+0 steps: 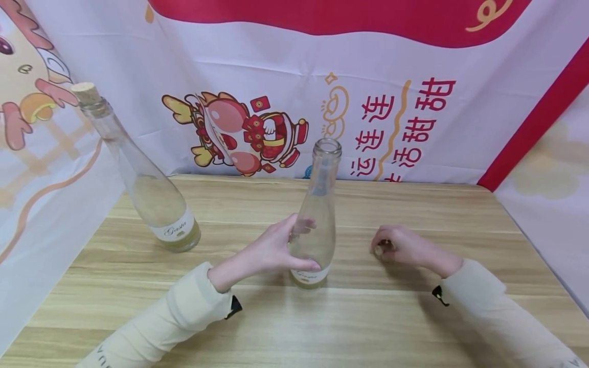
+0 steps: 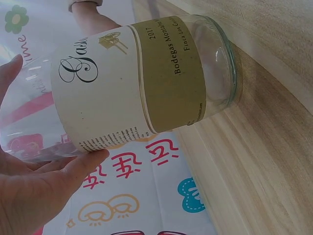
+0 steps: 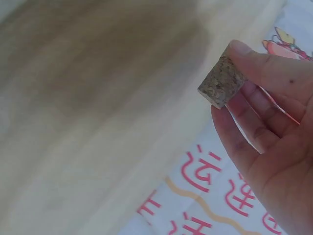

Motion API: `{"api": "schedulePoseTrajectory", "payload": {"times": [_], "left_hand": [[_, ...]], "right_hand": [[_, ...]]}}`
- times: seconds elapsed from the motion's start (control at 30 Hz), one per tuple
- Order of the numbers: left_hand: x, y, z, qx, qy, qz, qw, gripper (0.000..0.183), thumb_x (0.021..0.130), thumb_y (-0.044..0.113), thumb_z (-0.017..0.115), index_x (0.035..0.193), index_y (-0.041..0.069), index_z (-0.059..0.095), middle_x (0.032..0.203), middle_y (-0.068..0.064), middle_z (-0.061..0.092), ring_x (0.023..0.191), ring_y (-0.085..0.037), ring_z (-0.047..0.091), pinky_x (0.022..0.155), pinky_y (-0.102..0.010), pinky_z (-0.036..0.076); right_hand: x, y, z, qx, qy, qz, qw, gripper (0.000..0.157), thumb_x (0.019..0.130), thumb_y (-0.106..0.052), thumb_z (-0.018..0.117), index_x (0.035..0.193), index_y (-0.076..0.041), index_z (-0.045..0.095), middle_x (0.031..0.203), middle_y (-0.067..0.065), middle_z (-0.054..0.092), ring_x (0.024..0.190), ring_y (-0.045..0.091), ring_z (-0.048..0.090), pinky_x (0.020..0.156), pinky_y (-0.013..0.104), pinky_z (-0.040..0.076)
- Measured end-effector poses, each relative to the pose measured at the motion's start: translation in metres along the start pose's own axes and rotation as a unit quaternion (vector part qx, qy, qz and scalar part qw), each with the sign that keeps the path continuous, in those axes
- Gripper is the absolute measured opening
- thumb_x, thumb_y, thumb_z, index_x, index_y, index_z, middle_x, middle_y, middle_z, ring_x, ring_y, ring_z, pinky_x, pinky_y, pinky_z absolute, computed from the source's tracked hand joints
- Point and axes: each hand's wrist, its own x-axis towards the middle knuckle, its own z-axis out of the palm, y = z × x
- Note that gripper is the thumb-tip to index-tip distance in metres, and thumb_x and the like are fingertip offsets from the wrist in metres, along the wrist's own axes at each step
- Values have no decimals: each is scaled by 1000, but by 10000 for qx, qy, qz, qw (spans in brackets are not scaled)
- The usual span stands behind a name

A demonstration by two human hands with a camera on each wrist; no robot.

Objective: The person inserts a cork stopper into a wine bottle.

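A clear glass wine bottle [image 1: 323, 209] with a white label [image 2: 105, 88] is near the middle of the table, its mouth uncorked. My left hand [image 1: 278, 245] grips its lower body, thumb on the near side and fingers partly seen through the glass. To the right, low over the wood, my right hand [image 1: 407, 248] pinches a short cork [image 3: 223, 82] between thumb and fingertips. A second glass bottle [image 1: 156, 199] stands at the left, apart from both hands, with a cork [image 1: 86, 93] in its mouth.
The wood-grain table [image 1: 257, 327] runs back to a white printed cloth [image 1: 285, 66] with red lettering and cartoon figures. More cloth [image 1: 552, 168] hangs along the right side, and another printed panel [image 1: 41, 168] rises behind the left bottle.
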Motion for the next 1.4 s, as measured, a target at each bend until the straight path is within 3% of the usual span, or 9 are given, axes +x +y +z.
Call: {"api": "schedulePoseTrajectory", "payload": {"times": [0.23,0.5,0.7,0.87,0.97,1.1,1.27,1.4], "left_hand": [[0,-1,0,19,7,33,10000,77,69,24,80,131,10,38,132,-6,48,120,-22,47,98,-45,38],[0,-2,0,20,-40,86,10000,76,70,26,80,131,10,38,131,-8,48,120,-23,47,98,-46,38],[0,-2,0,35,-29,124,9999,76,70,26,80,131,9,37,132,-8,48,120,-24,47,98,-46,38],[0,-2,0,149,39,180,9997,75,68,27,80,128,9,39,130,-8,49,119,-23,48,98,-45,39],[0,-2,0,164,49,211,9996,75,68,27,80,128,9,40,130,-8,49,118,-23,48,98,-44,39],[-1,-1,0,154,47,202,9997,76,69,27,80,129,8,39,131,-7,49,119,-23,48,98,-44,39],[-1,-1,0,119,42,137,9998,77,69,27,80,131,9,38,132,-7,48,119,-23,48,98,-45,38],[-1,0,0,80,22,163,9998,76,69,27,80,131,9,38,132,-8,48,119,-24,48,98,-46,38]], "right_hand": [[6,-17,-16,-308,295,-327,9986,24,69,13,66,86,-3,64,81,0,56,70,9,50,60,25,48],[10,-40,-34,-578,933,-817,9906,29,66,14,71,87,-4,63,83,-1,58,74,9,55,62,25,51],[11,-57,-52,-614,1464,-1147,9806,38,62,15,75,93,-3,61,87,-1,60,76,7,55,65,24,52],[14,-68,-69,-656,2007,-1602,9642,41,59,14,76,95,-1,62,88,1,61,75,8,55,68,18,49],[15,-77,-79,-620,2328,-1781,9541,21,77,-8,70,96,-1,64,90,3,61,77,10,58,75,12,47],[16,-90,-93,-549,2566,-1793,9482,39,87,-36,50,98,-1,65,94,4,62,80,12,61,80,11,46],[18,-107,-107,-483,2681,-1695,9471,42,85,-35,53,102,1,64,97,6,61,83,11,60,79,12,47],[21,-119,-117,-640,2859,-1697,9409,29,79,-12,66,105,2,63,100,8,61,87,10,59,80,11,46]]}}
